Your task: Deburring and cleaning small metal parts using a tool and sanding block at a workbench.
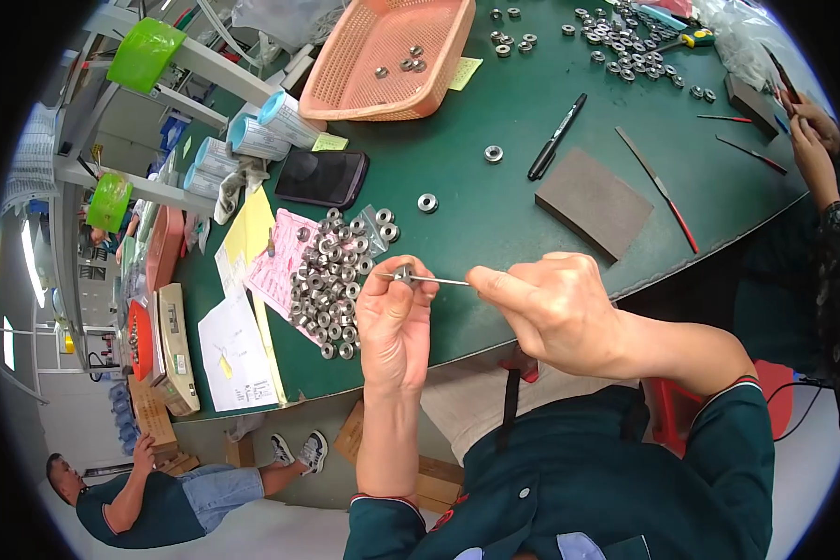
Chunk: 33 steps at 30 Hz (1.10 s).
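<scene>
My left hand (397, 327) pinches a small metal ring (403, 273) between thumb and fingertips, above the table's near edge. My right hand (555, 303) is closed around a slim metal rod that looks like a needle file (446, 280). The rod points left into the ring, and its tip shows on the ring's far side; its handle is hidden in my fist. Just left of my left hand lies a heap of similar metal rings (331, 280), partly on a pink sheet (273, 257). Two single rings (427, 203) (493, 154) lie farther off on the green table (467, 243).
A brown block (595, 203), a black marker (558, 137) and a red-handled file (658, 191) lie to the right. A phone (322, 177) and an orange basket (392, 103) with several rings lie beyond. More rings (625, 42) are scattered at the far right, near another person's hands (815, 149).
</scene>
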Tool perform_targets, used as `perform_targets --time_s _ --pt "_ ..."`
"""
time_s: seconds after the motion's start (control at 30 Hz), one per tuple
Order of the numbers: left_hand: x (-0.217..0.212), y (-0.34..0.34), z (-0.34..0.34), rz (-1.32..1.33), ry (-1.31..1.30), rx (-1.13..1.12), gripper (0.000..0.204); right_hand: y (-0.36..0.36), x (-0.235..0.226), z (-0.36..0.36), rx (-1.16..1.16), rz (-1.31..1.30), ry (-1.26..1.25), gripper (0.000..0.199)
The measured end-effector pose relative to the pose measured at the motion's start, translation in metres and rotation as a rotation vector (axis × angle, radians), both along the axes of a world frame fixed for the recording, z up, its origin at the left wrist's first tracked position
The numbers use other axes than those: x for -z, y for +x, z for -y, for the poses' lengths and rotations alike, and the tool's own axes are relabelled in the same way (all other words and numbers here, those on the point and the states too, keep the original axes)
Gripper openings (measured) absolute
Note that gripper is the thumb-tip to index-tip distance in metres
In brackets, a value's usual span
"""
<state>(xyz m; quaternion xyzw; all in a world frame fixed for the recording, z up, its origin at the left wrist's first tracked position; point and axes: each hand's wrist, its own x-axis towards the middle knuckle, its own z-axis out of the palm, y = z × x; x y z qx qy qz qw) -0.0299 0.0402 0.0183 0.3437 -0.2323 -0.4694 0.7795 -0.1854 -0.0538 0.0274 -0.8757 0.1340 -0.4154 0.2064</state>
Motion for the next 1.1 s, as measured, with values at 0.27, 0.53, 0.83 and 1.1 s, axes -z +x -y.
perform_targets --time_s 0.27,0.53,0.83,1.1 --pt "-0.004 0.007 -0.003 0.096 -0.013 -0.036 0.027 0.002 0.002 -0.005 -0.030 0.016 0.060 0.022" --pt "-0.003 -0.001 -0.002 0.151 0.078 -0.046 0.024 0.002 0.016 0.006 0.026 -0.007 -0.026 0.015" --pt "-0.003 0.022 -0.016 0.002 0.194 -0.018 0.025 -0.021 -0.009 0.013 0.091 0.016 -0.083 0.020" --pt "0.006 0.020 -0.016 -0.168 0.232 0.151 0.021 -0.015 -0.001 0.007 0.027 -0.028 -0.004 0.017"
